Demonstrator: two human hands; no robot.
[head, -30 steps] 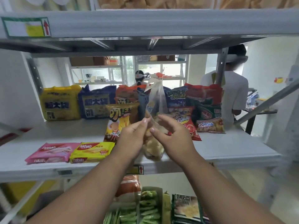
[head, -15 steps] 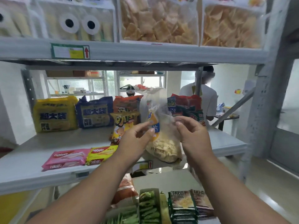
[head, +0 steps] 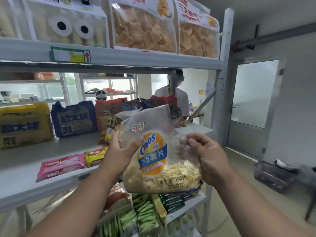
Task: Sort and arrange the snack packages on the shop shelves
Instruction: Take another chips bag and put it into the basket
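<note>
A clear bag of chips (head: 159, 161) with a yellow and blue label hangs in front of the middle shelf (head: 25, 183), held by both hands. My left hand (head: 119, 151) grips its left edge, thumb on the front. My right hand (head: 210, 156) pinches its right side. Pale chips fill the bag's lower half. On the middle shelf lie a pink wafer pack (head: 59, 166) and a yellow wafer pack (head: 95, 155), with large yellow (head: 24, 125), blue (head: 73, 118) and orange (head: 109, 115) packs standing behind.
Big clear chip bags (head: 143, 28) stand on the top shelf (head: 136, 59). Green packs (head: 142, 212) fill the lower shelf. A person in a white shirt (head: 174, 98) stands behind the rack. A door (head: 253, 108) and a dark crate (head: 271, 177) are on the right.
Both hands have lifted the chip bag off the middle shelf and drawn it toward me, turning its label to face me. My view has swung up and to the right.
</note>
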